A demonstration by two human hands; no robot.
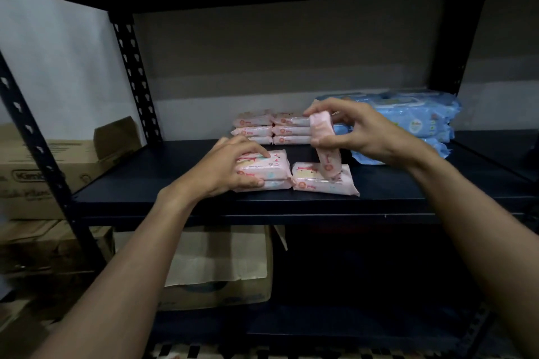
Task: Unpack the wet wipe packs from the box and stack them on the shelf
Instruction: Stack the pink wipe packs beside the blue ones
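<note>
Far to the left of both grips, past a black slotted upright [134,76], a printed cardboard carton [38,172] sits outside the rack. The left hand [230,167] reaches over the dark metal shelf [175,192] and clasps the front stack [274,172] — two pink wet wipe packs lying flat, one on the other. Its thumb is hooked against the near edge and its fingers lie curled over the top, the index finger stretched along the upper pack's face.

Behind this grip, toward the back wall, the rear stacks [271,127] of the same pink packs stand in two columns side by side, three high each. Just right of the left hand's grip, beside the end of the front stack, a flat pack [320,183] lies alone on the shelf.

The right hand [361,131] holds the upright pack [325,144] with fingers and thumb curled round its upper half. The pack stands on end, slightly tilted, its lower end resting on the flat pack directly below the grip.

Right of and behind that grip, blue wet wipe packs [423,119] are piled near the rack's right end. Below both grips, under the shelf, an open cardboard box [218,268] sits on the lower level.
</note>
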